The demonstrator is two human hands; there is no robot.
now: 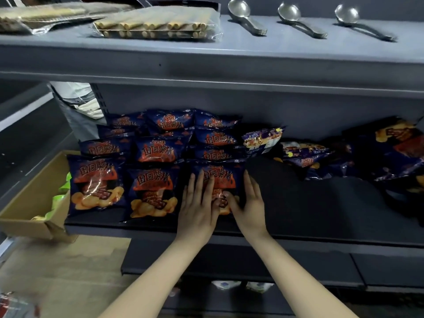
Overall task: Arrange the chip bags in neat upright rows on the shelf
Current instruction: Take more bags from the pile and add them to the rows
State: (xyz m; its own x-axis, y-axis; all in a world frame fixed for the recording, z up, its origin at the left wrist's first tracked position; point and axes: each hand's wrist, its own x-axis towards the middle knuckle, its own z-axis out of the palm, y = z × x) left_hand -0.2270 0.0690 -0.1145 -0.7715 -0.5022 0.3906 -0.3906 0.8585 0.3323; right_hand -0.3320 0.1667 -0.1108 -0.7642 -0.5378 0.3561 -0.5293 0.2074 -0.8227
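Both forearms enter from the bottom edge and reach up to the dark lower shelf [298, 203]. We find the left hand [197, 203] lying flat on the front bag [218, 174] of the right-hand column, fingers straight and slightly spread, gripping nothing. The right hand [249, 203] lies along that bag's right edge with its fingers extended. Its thumb is turned inward onto the bag's face, close to the left thumb. We see no closed grasp in either hand.

This bag stands at the shelf's front edge, leaning back. The dark blue chip bags [158, 148] stand in three columns on the left half of the shelf, each bag overlapping the one behind. The front left bag [96, 184] and front middle bag [153, 191] stand just beside the handled one.

To the right, a purple bag [261, 140] leans near the columns, and a loose pile of bags [390, 152] lies disordered at the far right, well apart from the hands.

A cardboard box [27, 203] holding green packets [60, 198] sits left of the shelf. The upper shelf [206, 56] carries wafer roll packs [156, 25] and three metal spoons [246, 17].
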